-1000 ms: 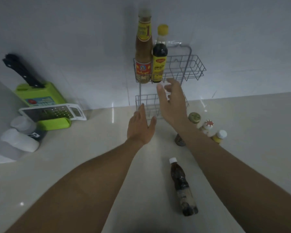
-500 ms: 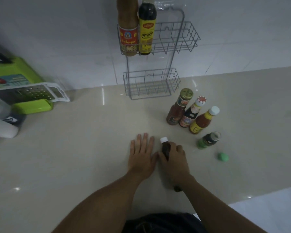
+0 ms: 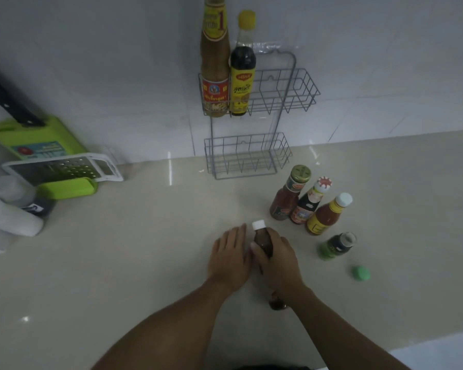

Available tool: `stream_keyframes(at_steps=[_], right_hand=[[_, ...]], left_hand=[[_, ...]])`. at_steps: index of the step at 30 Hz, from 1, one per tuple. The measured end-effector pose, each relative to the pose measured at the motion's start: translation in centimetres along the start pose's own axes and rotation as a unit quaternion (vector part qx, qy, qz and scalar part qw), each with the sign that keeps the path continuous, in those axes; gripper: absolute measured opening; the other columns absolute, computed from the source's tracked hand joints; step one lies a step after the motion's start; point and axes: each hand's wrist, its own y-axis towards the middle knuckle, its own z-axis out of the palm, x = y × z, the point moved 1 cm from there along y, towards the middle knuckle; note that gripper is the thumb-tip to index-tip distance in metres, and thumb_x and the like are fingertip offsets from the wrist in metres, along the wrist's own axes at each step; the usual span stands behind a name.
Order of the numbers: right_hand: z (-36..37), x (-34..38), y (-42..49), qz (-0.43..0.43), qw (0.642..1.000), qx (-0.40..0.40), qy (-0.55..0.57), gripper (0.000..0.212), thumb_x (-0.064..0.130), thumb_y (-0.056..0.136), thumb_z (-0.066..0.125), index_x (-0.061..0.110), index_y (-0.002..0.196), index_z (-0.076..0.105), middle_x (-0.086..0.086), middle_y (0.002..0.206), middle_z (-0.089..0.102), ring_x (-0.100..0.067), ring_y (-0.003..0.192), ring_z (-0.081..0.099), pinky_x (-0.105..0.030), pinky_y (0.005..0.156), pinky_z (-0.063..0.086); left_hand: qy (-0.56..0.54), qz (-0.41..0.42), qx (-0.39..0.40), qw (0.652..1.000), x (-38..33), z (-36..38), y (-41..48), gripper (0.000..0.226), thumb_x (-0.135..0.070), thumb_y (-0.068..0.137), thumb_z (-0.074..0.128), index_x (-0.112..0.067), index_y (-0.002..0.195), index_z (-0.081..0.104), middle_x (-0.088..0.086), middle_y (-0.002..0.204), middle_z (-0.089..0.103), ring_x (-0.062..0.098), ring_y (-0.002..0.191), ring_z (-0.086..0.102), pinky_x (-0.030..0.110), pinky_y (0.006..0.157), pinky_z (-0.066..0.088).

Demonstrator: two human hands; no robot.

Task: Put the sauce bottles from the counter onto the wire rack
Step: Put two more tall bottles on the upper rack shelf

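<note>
Right hand [image 3: 277,259] is clamped around a dark white-capped bottle [image 3: 262,237] lying on the tabletop [image 3: 145,249], lower centre; left hand [image 3: 229,256] is laid flat, fingers spread, beside it.

I log: two bottles [image 3: 226,76] in wire rack [image 3: 286,97] top-left; three bottles [image 3: 305,206] on counter [image 3: 145,249] below-right | grater [image 3: 64,169] far left

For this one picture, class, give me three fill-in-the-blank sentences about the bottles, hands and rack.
1. The right hand grips a dark bottle with a ____ cap.
2. The wire rack's upper basket holds ____ bottles.
3. The left hand rests flat on the ____.
Missing words: white; two; counter.
</note>
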Motion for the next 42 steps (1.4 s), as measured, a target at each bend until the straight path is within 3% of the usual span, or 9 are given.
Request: stream_keyframes(at_steps=[7, 11, 14, 17, 21, 26, 34, 38, 42], right_hand=[[-6.8, 11.2, 7.0, -0.189, 0.960, -0.133, 0.161, 0.038, 0.043, 0.097, 0.057, 0.019, 0.126, 0.051, -0.005, 0.109, 0.059, -0.019, 0.099, 0.058, -0.033, 0.086, 0.051], [-12.6, 17.9, 11.3, -0.264, 0.908, -0.212, 0.246, 0.034, 0.030, 0.099, 0.058, 0.014, 0.129, 0.051, -0.002, 0.111, 0.063, -0.015, 0.099, 0.062, -0.029, 0.085, 0.053], [-16.1, 21.4, 14.9, -0.296, 0.885, -0.258, 0.252, 0.042, 0.024, 0.099, 0.058, 0.006, 0.136, 0.047, -0.003, 0.116, 0.061, -0.015, 0.105, 0.061, -0.017, 0.089, 0.048], [-18.3, 23.5, 18.2, -0.323, 0.869, -0.289, 0.238, 0.045, 0.022, 0.099, 0.056, 0.003, 0.138, 0.044, -0.009, 0.117, 0.061, -0.022, 0.108, 0.062, -0.027, 0.093, 0.051], [-19.1, 24.8, 21.2, -0.304, 0.884, -0.272, 0.228, 0.052, 0.032, 0.098, 0.054, 0.008, 0.141, 0.039, -0.009, 0.126, 0.059, -0.021, 0.115, 0.061, -0.043, 0.099, 0.051], [-17.2, 23.4, 22.5, -0.289, 0.912, -0.201, 0.210, 0.047, 0.031, 0.098, 0.052, 0.009, 0.138, 0.037, 0.000, 0.113, 0.057, -0.017, 0.099, 0.062, -0.049, 0.089, 0.055], [-16.2, 21.8, 22.3, -0.238, 0.942, -0.129, 0.199, 0.042, 0.025, 0.103, 0.047, 0.008, 0.138, 0.030, 0.009, 0.103, 0.060, -0.010, 0.095, 0.066, -0.043, 0.089, 0.056], [-15.8, 21.4, 22.0, -0.203, 0.948, -0.116, 0.214, 0.043, 0.032, 0.104, 0.046, 0.009, 0.137, 0.033, 0.017, 0.101, 0.054, 0.003, 0.092, 0.059, -0.040, 0.095, 0.051], [-15.6, 21.5, 22.1, -0.165, 0.960, -0.088, 0.209, 0.055, 0.051, 0.100, 0.046, 0.011, 0.135, 0.037, 0.017, 0.104, 0.052, -0.006, 0.101, 0.060, -0.042, 0.101, 0.049]], left_hand=[[-0.105, -0.024, -0.198, 0.974, -0.7, -11.1, 5.5, 0.067, -0.047, 0.106, 0.031, -0.009, 0.159, 0.019, 0.014, 0.162, 0.033, 0.030, 0.145, 0.037, 0.042, 0.119, 0.033], [-0.162, -0.048, -0.305, 0.937, -1.3, -18.8, 8.7, 0.066, -0.042, 0.107, 0.034, -0.008, 0.160, 0.015, 0.014, 0.164, 0.026, 0.036, 0.141, 0.042, 0.045, 0.112, 0.041], [-0.189, -0.069, -0.325, 0.924, -2.0, -23.0, 10.1, 0.064, -0.042, 0.108, 0.029, -0.015, 0.162, 0.009, 0.008, 0.168, 0.015, 0.039, 0.132, 0.052, 0.049, 0.100, 0.048], [-0.228, -0.063, -0.310, 0.921, -2.9, -25.4, 10.9, 0.059, -0.040, 0.109, 0.023, -0.021, 0.162, 0.007, 0.003, 0.169, 0.017, 0.036, 0.138, 0.048, 0.047, 0.106, 0.042], [-0.254, -0.064, -0.307, 0.915, -3.2, -26.1, 11.5, 0.057, -0.038, 0.110, 0.022, -0.022, 0.163, 0.009, 0.004, 0.165, 0.029, 0.034, 0.141, 0.044, 0.043, 0.111, 0.038], [-0.257, -0.062, -0.313, 0.912, -2.7, -25.7, 12.0, 0.055, -0.042, 0.109, 0.022, -0.026, 0.161, 0.013, 0.003, 0.156, 0.044, 0.033, 0.131, 0.054, 0.042, 0.105, 0.045], [-0.256, -0.057, -0.301, 0.917, -2.4, -25.8, 12.1, 0.055, -0.043, 0.108, 0.024, -0.028, 0.160, 0.014, 0.001, 0.152, 0.049, 0.031, 0.127, 0.057, 0.046, 0.106, 0.047], [-0.265, -0.052, -0.298, 0.916, -2.6, -25.8, 12.1, 0.055, -0.041, 0.108, 0.025, -0.026, 0.160, 0.014, 0.003, 0.153, 0.048, 0.032, 0.128, 0.056, 0.048, 0.107, 0.047], [-0.277, -0.044, -0.291, 0.915, -2.7, -26.0, 11.9, 0.055, -0.039, 0.109, 0.025, -0.025, 0.160, 0.013, 0.005, 0.153, 0.047, 0.032, 0.129, 0.055, 0.050, 0.108, 0.047]])
